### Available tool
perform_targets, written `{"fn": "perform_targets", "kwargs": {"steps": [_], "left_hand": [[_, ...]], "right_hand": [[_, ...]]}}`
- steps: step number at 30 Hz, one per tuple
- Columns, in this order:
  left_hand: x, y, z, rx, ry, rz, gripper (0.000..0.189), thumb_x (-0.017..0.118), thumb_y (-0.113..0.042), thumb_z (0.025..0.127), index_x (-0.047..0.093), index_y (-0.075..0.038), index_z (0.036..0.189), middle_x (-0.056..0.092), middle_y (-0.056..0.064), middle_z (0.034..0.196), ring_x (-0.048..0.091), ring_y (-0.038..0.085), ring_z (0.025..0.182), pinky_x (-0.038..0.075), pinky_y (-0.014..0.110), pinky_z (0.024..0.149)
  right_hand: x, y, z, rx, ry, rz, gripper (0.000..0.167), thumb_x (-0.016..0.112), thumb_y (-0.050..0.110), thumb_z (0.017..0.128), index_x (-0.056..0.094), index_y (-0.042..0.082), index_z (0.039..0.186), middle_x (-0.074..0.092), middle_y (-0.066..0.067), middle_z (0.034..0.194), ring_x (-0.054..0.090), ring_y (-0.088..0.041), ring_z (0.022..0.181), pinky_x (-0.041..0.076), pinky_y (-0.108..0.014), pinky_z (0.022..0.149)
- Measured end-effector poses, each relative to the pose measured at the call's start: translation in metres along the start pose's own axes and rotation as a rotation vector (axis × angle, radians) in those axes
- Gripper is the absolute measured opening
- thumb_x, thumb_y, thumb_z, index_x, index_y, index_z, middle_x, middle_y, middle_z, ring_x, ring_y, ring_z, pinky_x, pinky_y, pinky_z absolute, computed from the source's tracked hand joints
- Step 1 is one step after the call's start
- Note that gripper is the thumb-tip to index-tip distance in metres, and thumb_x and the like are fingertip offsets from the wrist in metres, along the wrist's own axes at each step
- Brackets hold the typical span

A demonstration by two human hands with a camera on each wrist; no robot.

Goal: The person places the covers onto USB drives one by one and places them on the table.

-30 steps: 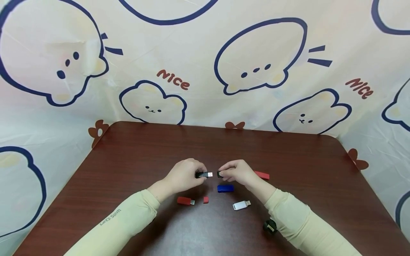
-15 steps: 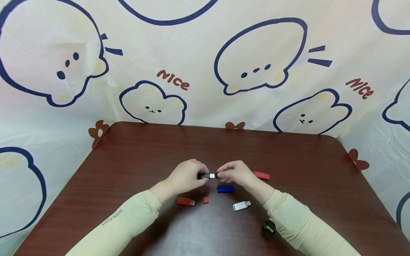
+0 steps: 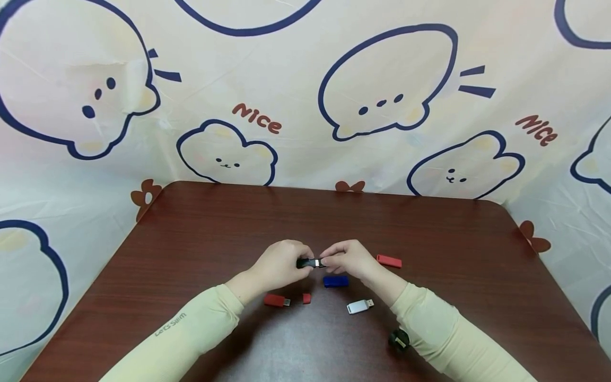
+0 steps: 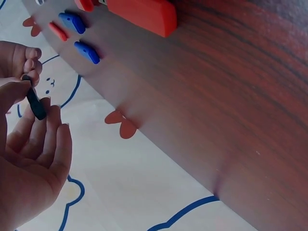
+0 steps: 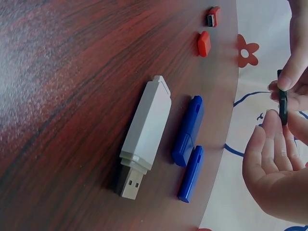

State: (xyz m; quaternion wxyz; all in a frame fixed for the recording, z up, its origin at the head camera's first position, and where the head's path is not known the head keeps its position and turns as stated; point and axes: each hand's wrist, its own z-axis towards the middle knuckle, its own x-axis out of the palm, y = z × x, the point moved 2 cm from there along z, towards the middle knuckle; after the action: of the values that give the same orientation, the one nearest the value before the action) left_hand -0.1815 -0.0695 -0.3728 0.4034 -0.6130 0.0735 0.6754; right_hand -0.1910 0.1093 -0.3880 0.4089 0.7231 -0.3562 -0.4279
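Note:
My left hand (image 3: 279, 262) grips a black USB flash drive (image 3: 303, 262) between thumb and fingers, its metal plug pointing right. Facing it, my right hand (image 3: 350, 260) pinches a small black cap, mostly covered by the fingertips, right at the plug's end. Part of the plug still shows between drive and cap. In the left wrist view the dark drive (image 4: 36, 105) lies between the left thumb and fingers. The right wrist view has both hands meeting round the black stick (image 5: 283, 106), above the table.
A red USB drive (image 3: 275, 300) and a red cap (image 3: 307, 298) lie near the left forearm. A blue piece (image 3: 335, 281), a white USB drive (image 3: 360, 306) and a red piece (image 3: 389, 261) lie around the right hand. A second blue piece (image 5: 191, 173) shows in the right wrist view.
The hands have drawn together: the left moved slightly right with the drive, the right slightly left with the cap. The gap between plug and cap has closed.

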Motion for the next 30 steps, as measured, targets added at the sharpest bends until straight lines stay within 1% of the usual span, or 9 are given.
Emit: {"fn": "perform_targets", "kwargs": {"steps": [4,7,12,14,15,18,23,26,30], "left_hand": [[0.0004,0.0005,0.0005,-0.011,-0.004,-0.007,0.008,0.073,-0.015,0.076,0.066,-0.014,0.080,0.060,-0.007,0.071,0.045,0.004,0.061,0.039,0.018,0.058],[0.0005,0.0005,0.0008,-0.020,-0.006,-0.017,0.007,0.073,-0.015,0.076,0.067,-0.013,0.080,0.060,-0.007,0.071,0.045,0.004,0.060,0.039,0.018,0.057],[0.0017,0.0013,0.0009,-0.048,0.011,-0.065,0.006,0.071,-0.012,0.078,0.067,-0.012,0.083,0.062,-0.006,0.074,0.047,0.005,0.062,0.040,0.017,0.058],[0.0025,0.0013,0.0007,-0.059,0.018,-0.088,0.006,0.071,-0.011,0.079,0.067,-0.011,0.084,0.062,-0.004,0.076,0.050,0.006,0.064,0.042,0.018,0.059],[0.0029,0.0012,0.0008,-0.064,0.018,-0.099,0.007,0.070,-0.011,0.079,0.067,-0.011,0.085,0.063,-0.004,0.078,0.051,0.007,0.066,0.043,0.018,0.060],[0.0042,0.0012,0.0009,-0.078,0.013,-0.113,0.008,0.070,-0.013,0.081,0.067,-0.011,0.088,0.064,-0.002,0.081,0.055,0.007,0.070,0.045,0.020,0.064],[0.0052,0.0030,0.0002,-0.102,-0.013,-0.096,0.011,0.071,-0.019,0.082,0.068,-0.010,0.089,0.065,-0.002,0.080,0.053,0.007,0.067,0.045,0.020,0.062],[0.0055,0.0037,-0.0003,-0.092,-0.011,-0.102,0.012,0.072,-0.018,0.081,0.069,-0.009,0.088,0.066,-0.001,0.079,0.053,0.008,0.067,0.044,0.019,0.061],[0.0050,0.0033,-0.0011,-0.069,0.009,-0.118,0.012,0.072,-0.012,0.080,0.069,-0.006,0.090,0.067,0.002,0.082,0.057,0.013,0.070,0.044,0.020,0.063]], "right_hand": [[0.0004,0.0001,0.0001,0.003,0.008,0.011,0.020,0.066,0.011,0.084,0.069,-0.002,0.099,0.070,-0.020,0.092,0.067,-0.018,0.073,0.055,-0.037,0.077],[0.0008,-0.0001,0.0003,-0.026,0.022,0.005,0.020,0.067,0.008,0.083,0.068,-0.003,0.099,0.070,-0.018,0.088,0.065,-0.015,0.072,0.055,-0.035,0.076],[0.0029,0.0020,-0.0004,-0.156,0.017,-0.157,0.018,0.072,0.006,0.078,0.069,0.000,0.095,0.069,-0.007,0.079,0.060,-0.010,0.070,0.051,-0.026,0.067],[0.0039,0.0033,-0.0010,-0.193,0.000,-0.224,0.016,0.072,0.006,0.077,0.070,0.002,0.093,0.068,-0.006,0.078,0.059,-0.010,0.070,0.048,-0.024,0.065],[0.0043,0.0038,-0.0013,-0.202,-0.004,-0.239,0.016,0.072,0.006,0.077,0.070,0.002,0.092,0.068,-0.006,0.077,0.059,-0.010,0.070,0.048,-0.024,0.064],[0.0043,0.0040,-0.0015,-0.205,-0.020,-0.251,0.014,0.073,0.007,0.077,0.070,0.002,0.090,0.068,-0.006,0.076,0.058,-0.010,0.070,0.047,-0.025,0.064],[0.0032,0.0022,-0.0002,-0.204,-0.040,-0.237,0.012,0.073,0.006,0.077,0.071,0.003,0.089,0.069,-0.006,0.077,0.059,-0.010,0.070,0.046,-0.025,0.064],[0.0033,0.0020,-0.0003,-0.207,-0.050,-0.240,0.012,0.072,0.005,0.077,0.071,0.003,0.089,0.069,-0.006,0.077,0.060,-0.009,0.071,0.047,-0.025,0.064],[0.0040,0.0023,-0.0016,-0.204,-0.062,-0.253,0.013,0.072,0.006,0.078,0.071,0.004,0.090,0.070,-0.006,0.076,0.060,-0.008,0.070,0.047,-0.024,0.064]]}}
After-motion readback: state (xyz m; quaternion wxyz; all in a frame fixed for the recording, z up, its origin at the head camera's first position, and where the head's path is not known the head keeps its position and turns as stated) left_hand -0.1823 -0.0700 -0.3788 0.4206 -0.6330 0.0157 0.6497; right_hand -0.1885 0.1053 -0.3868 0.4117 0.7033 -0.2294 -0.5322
